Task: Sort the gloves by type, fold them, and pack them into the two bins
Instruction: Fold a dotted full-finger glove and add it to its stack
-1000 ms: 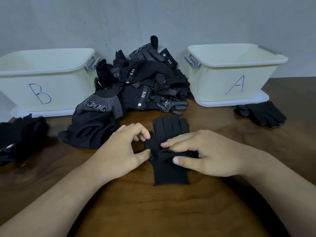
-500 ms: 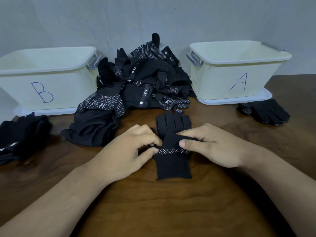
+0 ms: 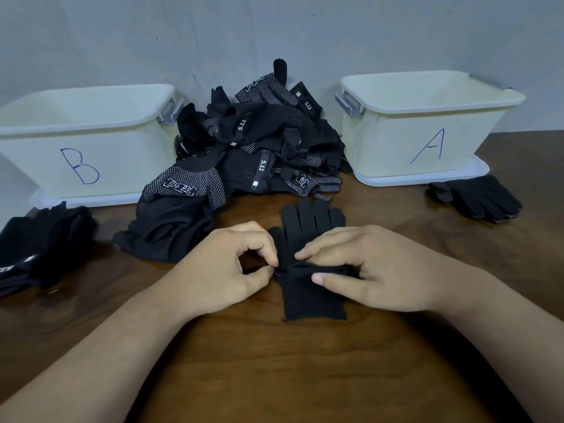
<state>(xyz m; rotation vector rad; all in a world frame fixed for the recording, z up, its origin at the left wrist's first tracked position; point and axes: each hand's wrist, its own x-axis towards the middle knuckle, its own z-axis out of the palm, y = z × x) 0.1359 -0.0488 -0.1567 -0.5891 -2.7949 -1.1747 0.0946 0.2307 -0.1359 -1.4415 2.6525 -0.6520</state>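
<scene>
Dotted strip on the glove no longer visible, just a dark ridge between left hand and right hand.

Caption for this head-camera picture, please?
Left hand and right hand pinch a black glove before the glove pile.

Dark wood table, grain visible; plain grey wall behind, few small marks.
</scene>
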